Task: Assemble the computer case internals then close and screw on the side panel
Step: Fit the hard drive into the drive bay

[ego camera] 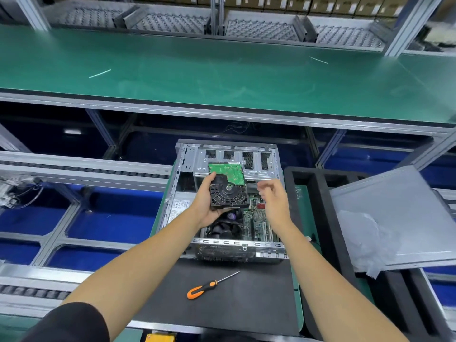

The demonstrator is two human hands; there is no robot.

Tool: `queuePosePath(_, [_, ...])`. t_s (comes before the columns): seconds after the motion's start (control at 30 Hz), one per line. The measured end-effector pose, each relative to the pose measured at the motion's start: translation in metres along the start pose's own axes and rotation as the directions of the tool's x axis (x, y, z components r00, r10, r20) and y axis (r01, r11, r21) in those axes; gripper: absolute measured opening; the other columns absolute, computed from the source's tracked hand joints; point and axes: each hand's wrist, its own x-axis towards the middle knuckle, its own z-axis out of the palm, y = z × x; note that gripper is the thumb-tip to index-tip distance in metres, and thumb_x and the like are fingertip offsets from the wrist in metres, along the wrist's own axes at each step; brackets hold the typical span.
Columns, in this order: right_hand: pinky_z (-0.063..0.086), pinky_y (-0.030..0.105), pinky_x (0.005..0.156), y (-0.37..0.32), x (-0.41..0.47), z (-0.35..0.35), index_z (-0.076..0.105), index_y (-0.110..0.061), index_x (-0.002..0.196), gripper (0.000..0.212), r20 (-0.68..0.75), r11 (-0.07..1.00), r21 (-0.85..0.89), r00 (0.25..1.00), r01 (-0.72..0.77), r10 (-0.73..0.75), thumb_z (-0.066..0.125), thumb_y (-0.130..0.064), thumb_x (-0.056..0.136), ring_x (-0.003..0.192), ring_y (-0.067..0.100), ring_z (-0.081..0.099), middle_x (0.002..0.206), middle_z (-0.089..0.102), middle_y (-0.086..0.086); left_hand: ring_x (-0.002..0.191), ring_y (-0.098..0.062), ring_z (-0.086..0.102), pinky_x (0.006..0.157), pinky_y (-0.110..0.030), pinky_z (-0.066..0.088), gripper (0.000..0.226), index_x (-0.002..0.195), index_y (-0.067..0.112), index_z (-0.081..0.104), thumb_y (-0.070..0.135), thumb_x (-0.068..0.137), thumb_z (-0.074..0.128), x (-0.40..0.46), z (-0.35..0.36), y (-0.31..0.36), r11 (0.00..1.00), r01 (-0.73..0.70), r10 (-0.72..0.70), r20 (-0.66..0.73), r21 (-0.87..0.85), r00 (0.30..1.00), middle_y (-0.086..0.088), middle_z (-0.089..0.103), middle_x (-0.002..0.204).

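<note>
Head view: gripping hard drive (228,186) in left hand (206,206) over open case (229,201), right hand (274,198) loosely curled, empty, just right; probably fitting drive, needing lowering into far bay.

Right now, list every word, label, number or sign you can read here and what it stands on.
None can be read.
White label on the computer case: print too small.
Hard drive circuit board: markings blurred.
Labels on the cardboard boxes at top: blurred.
</note>
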Motion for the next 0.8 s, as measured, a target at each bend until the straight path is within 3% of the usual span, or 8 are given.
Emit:
queuePosePath(0.07, [0.05,0.017,0.066,0.004,0.001,0.0,0.063,-0.021,0.102,0.025,0.001,0.999,-0.037,1.0,0.029,-0.029,0.044,-0.004,0.1,0.093,0.029,0.063,0.104,0.069,-0.007,0.112,-0.037,0.069,0.084,-0.045,0.062,0.06,0.13,0.011,0.06,0.058,0.094,0.058,-0.001,0.002,-0.003,1.0,0.023,-0.023,-0.009,0.01,1.0,-0.021,0.071,0.119])
queuePosePath(0.17, [0.055,0.038,0.078,0.003,0.002,0.0,0.06,-0.02,0.103,0.025,0.001,0.999,-0.018,1.0,0.029,-0.029,0.041,-0.004,0.102,0.092,0.018,0.069,0.108,0.069,-0.003,0.11,-0.037,0.07,0.081,-0.045,0.063,0.057,0.13,0.009,0.059,0.054,0.095,0.059,-0.002,0.005,-0.008,0.999,0.042,-0.041,-0.036,0.012,0.999,-0.02,0.072,0.119])
queuePosePath(0.27, [0.054,0.038,0.085,0.0,0.003,0.004,0.051,-0.019,0.113,0.016,0.057,0.999,0.018,0.998,-0.03,0.029,0.041,-0.009,0.104,0.096,0.014,0.067,0.113,0.064,0.0,0.109,-0.038,0.07,0.079,-0.045,0.061,0.053,0.13,0.012,0.059,0.052,0.096,0.06,-0.006,0.009,-0.012,0.997,0.018,-0.015,-0.037,0.081,0.999,-0.02,0.071,0.12])
queuePosePath(0.37, [0.048,0.032,0.085,-0.005,0.005,0.011,0.042,-0.018,0.121,0.03,0.096,0.995,0.035,0.992,-0.091,0.088,0.05,-0.026,0.094,0.106,0.019,0.058,0.113,0.057,-0.003,0.113,-0.031,0.069,0.084,-0.047,0.06,0.034,0.133,0.026,0.055,0.037,0.101,0.059,-0.007,0.014,-0.017,0.973,-0.156,0.152,0.035,0.172,0.988,-0.012,0.069,0.128])
queuePosePath(0.43, [0.055,0.042,0.09,-0.007,0.004,0.015,0.043,-0.018,0.119,0.034,0.097,0.964,0.145,0.973,-0.221,0.209,0.055,-0.03,0.089,0.113,0.023,0.057,0.119,0.055,0.003,0.119,-0.027,0.066,0.097,-0.051,0.055,0.036,0.133,0.032,0.054,0.023,0.1,0.063,-0.009,0.02,-0.02,0.951,-0.288,0.281,0.075,0.11,0.957,-0.006,0.068,0.13])
queuePosePath(0.6, [0.059,0.047,0.085,-0.006,-0.01,0.028,0.058,-0.007,0.117,0.031,0.385,0.514,0.629,0.808,-0.583,0.446,0.054,-0.027,0.094,0.112,0.035,0.065,0.121,0.065,0.022,0.121,-0.024,0.064,0.102,-0.044,0.052,0.048,0.138,0.03,0.05,0.013,0.097,0.067,-0.013,0.036,-0.021,0.908,-0.419,0.419,0.033,0.013,0.908,-0.005,0.067,0.132])
queuePosePath(0.7, [0.055,0.04,0.077,-0.013,-0.006,0.035,0.053,-0.009,0.116,0.024,0.273,0.647,0.537,0.838,-0.54,0.473,0.051,-0.021,0.094,0.097,0.028,0.066,0.116,0.068,0.016,0.103,-0.018,0.069,0.096,-0.04,0.053,0.042,0.12,0.012,0.056,0.036,0.088,0.07,-0.017,0.026,-0.007,0.879,-0.44,0.444,0.023,0.185,0.896,-0.005,0.072,0.117])
queuePosePath(0.8, [0.049,0.041,0.089,-0.013,0.005,0.023,0.055,-0.026,0.108,0.03,0.008,0.797,0.439,0.889,-0.414,0.457,0.067,-0.013,0.084,0.103,0.021,0.059,0.116,0.059,-0.001,0.083,-0.018,0.071,0.074,-0.033,0.059,0.043,0.101,0.019,0.065,0.058,0.091,0.051,-0.022,0.005,0.015,0.878,-0.362,0.342,0.118,0.313,0.932,-0.004,0.074,0.099])
